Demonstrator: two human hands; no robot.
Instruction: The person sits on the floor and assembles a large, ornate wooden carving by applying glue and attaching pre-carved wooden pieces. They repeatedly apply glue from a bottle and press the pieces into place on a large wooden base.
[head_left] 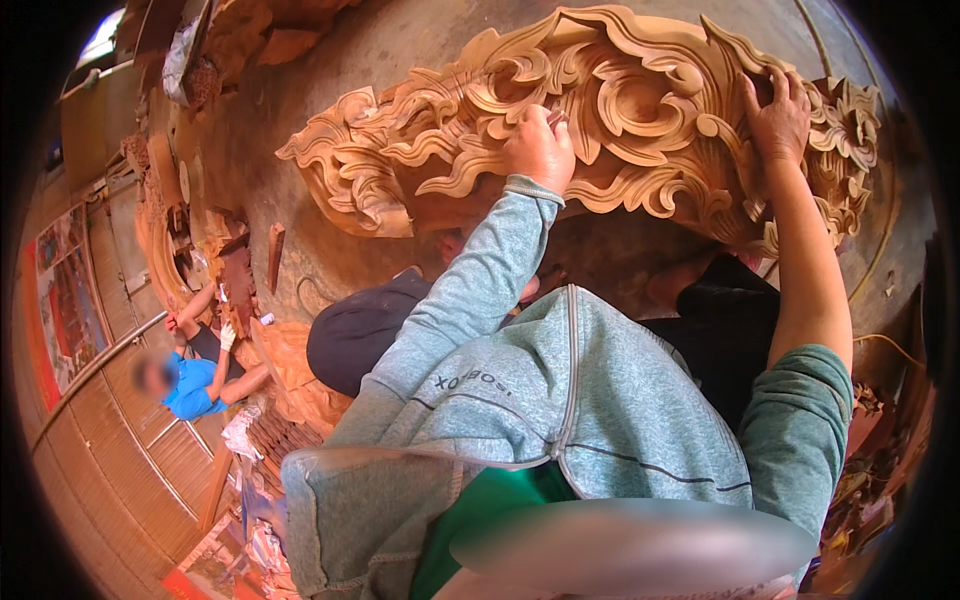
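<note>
A large piece of carved wood, light brown with deep scrolls and leaf shapes, lies in front of me. My left hand is closed against its middle, fingers bent and pressed together. Something small and dark shows at those fingertips; its kind is too hidden to tell. Toward the carving's right end, my right hand rests on the scrollwork, thumb apart from the other fingers. The wood under both palms is hidden.
A person in a blue shirt sits at the left beside more carved wood. A short wooden piece lies on the concrete floor. A yellow cord runs at the right, near a heap of scraps.
</note>
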